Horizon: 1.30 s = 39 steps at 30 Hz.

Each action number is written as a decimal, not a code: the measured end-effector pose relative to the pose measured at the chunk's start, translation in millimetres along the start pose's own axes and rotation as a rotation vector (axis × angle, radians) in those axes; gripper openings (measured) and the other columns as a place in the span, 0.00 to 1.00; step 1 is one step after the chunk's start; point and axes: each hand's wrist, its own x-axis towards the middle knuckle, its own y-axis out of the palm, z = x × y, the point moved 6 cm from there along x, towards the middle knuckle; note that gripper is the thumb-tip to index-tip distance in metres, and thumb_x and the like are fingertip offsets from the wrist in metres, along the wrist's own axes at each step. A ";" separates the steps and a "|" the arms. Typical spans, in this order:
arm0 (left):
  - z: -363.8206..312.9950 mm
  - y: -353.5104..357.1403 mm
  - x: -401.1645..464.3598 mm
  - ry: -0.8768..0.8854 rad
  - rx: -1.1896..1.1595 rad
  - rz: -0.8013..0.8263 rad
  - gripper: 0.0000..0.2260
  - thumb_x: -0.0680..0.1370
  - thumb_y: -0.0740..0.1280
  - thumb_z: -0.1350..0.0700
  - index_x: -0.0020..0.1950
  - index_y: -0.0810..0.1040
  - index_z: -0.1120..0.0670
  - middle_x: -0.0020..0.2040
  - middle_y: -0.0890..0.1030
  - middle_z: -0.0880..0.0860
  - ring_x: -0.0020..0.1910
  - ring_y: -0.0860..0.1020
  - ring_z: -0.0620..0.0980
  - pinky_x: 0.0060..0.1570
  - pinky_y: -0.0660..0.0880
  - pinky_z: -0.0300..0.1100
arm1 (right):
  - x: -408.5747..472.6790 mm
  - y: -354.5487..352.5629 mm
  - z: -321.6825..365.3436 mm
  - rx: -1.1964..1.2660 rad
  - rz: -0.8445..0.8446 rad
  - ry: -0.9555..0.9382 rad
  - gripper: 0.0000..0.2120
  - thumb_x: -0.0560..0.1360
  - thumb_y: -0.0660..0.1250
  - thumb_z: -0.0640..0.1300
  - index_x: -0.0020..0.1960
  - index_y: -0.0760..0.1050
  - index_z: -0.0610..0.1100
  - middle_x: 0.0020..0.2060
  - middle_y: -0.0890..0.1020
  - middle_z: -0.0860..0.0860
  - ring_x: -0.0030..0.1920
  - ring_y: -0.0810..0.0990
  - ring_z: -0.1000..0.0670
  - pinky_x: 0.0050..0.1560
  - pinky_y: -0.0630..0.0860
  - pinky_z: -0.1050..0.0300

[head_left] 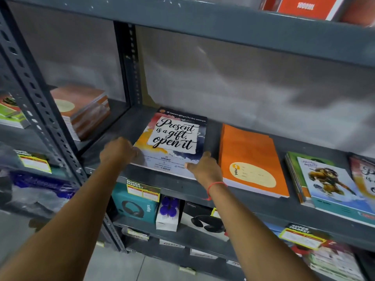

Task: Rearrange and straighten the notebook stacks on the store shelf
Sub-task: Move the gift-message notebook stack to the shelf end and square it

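A stack of notebooks with a "Present is a gift, open it" cover (174, 136) lies on the grey metal shelf (174, 184), a little askew. My left hand (117, 150) grips the stack's near left corner. My right hand (205, 169), with a red thread on the wrist, holds the near right corner, thumb on the cover. To the right lie an orange notebook stack (251, 159), then a fanned stack with a cartoon cover (326, 179), and another "Present" cover (365, 175) at the frame's edge.
A slotted upright post (40, 110) divides this bay from the left bay, which holds a brown notebook stack (81, 110). The shelf below carries boxed headphones (135, 205) and yellow price tags (143, 192). An orange box (306, 6) sits on the shelf above.
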 end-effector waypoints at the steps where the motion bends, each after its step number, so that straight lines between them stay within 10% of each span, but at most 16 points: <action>1: -0.2 -0.7 -0.7 -0.008 0.015 0.003 0.14 0.75 0.62 0.52 0.47 0.78 0.62 0.52 0.79 0.64 0.52 0.76 0.63 0.51 0.75 0.51 | -0.2 -0.2 1.5 -0.034 -0.003 -0.007 0.31 0.71 0.68 0.53 0.64 0.61 0.38 0.61 0.73 0.38 0.59 0.75 0.37 0.53 0.74 0.48; 17: -215.8 26.4 -99.6 0.295 -0.099 -0.280 0.14 0.74 0.63 0.55 0.55 0.79 0.61 0.57 0.76 0.65 0.56 0.73 0.64 0.54 0.72 0.53 | -18.7 -171.0 -105.8 -0.032 -0.476 -0.069 0.22 0.76 0.57 0.56 0.60 0.65 0.39 0.58 0.74 0.38 0.55 0.76 0.34 0.49 0.73 0.47; 28: -514.7 201.7 -284.6 0.763 -0.222 0.212 0.09 0.74 0.62 0.60 0.45 0.79 0.64 0.51 0.80 0.66 0.53 0.77 0.62 0.44 0.69 0.45 | -66.7 -349.8 -391.8 -0.084 -0.503 0.362 0.21 0.77 0.57 0.49 0.63 0.66 0.35 0.62 0.72 0.35 0.62 0.71 0.35 0.58 0.70 0.44; 30: -539.6 230.7 -302.7 0.806 -0.170 0.330 0.13 0.75 0.62 0.58 0.56 0.78 0.62 0.55 0.80 0.65 0.55 0.77 0.62 0.49 0.72 0.47 | -74.3 -364.9 -429.5 -0.075 -0.457 0.467 0.23 0.78 0.55 0.50 0.65 0.65 0.35 0.64 0.71 0.35 0.65 0.67 0.35 0.61 0.68 0.43; 39: -574.6 282.3 -294.6 0.577 0.125 0.477 0.15 0.78 0.58 0.58 0.60 0.72 0.67 0.63 0.75 0.65 0.59 0.75 0.61 0.53 0.72 0.47 | -70.6 -391.8 -503.0 0.155 -0.418 0.597 0.16 0.75 0.60 0.42 0.56 0.73 0.31 0.56 0.78 0.35 0.56 0.77 0.37 0.52 0.74 0.51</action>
